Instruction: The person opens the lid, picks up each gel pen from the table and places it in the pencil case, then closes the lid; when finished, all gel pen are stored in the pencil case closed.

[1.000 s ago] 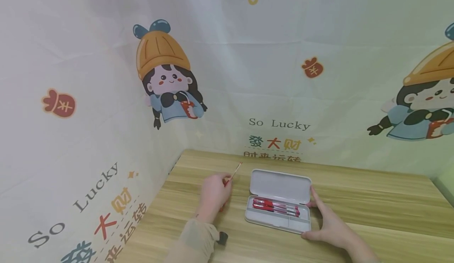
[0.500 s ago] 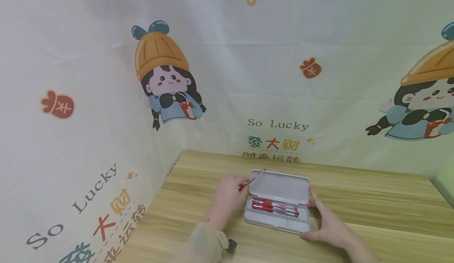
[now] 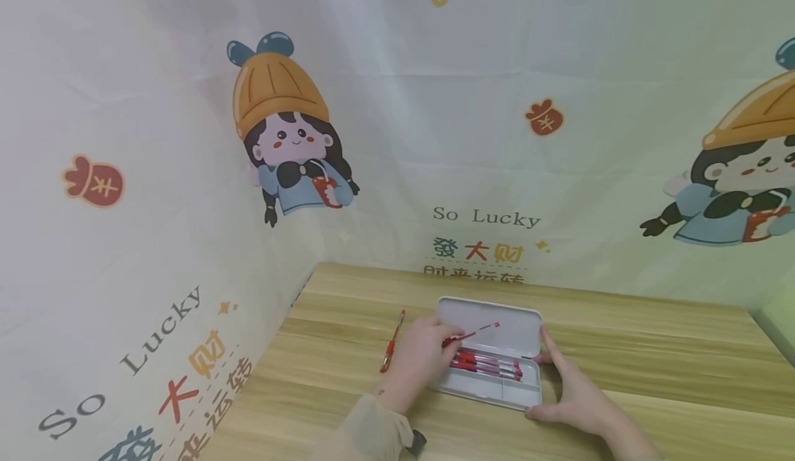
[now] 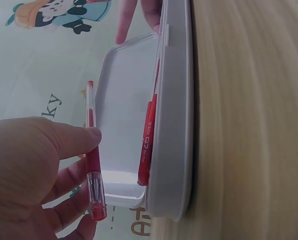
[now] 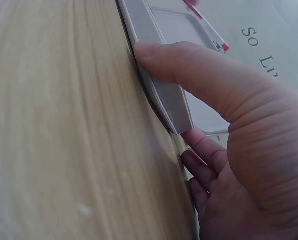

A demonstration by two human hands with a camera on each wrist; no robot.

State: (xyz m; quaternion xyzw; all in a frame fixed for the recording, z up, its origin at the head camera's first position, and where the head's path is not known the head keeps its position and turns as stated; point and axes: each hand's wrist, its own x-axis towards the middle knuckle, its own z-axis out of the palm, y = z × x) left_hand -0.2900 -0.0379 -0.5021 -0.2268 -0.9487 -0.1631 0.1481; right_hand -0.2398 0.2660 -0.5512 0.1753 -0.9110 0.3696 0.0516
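Observation:
My left hand (image 3: 424,352) pinches a red gel pen (image 4: 93,160) with a clear barrel between thumb and fingers. It holds the pen over the left part of a light grey pencil case (image 3: 468,389), whose lid (image 3: 506,316) stands open at the back. Several red pens (image 3: 491,364) lie side by side in the rear compartment, their left ends partly hidden by the hand. My right hand (image 3: 580,395) grips the case's right end, thumb on the front wall and fingers behind. In the right wrist view the thumb (image 5: 189,62) presses the case wall.
Another red pen (image 3: 391,344) lies on the wood-grain table (image 3: 621,350), left of my left hand. A front compartment of the case has a divider (image 3: 504,388). A printed cloth (image 3: 385,136) hangs behind the table and along its left side.
My left hand has moved right with the pen, from beside the case to over it. The loose pen on the table has come into view. The right hand stays at the case.

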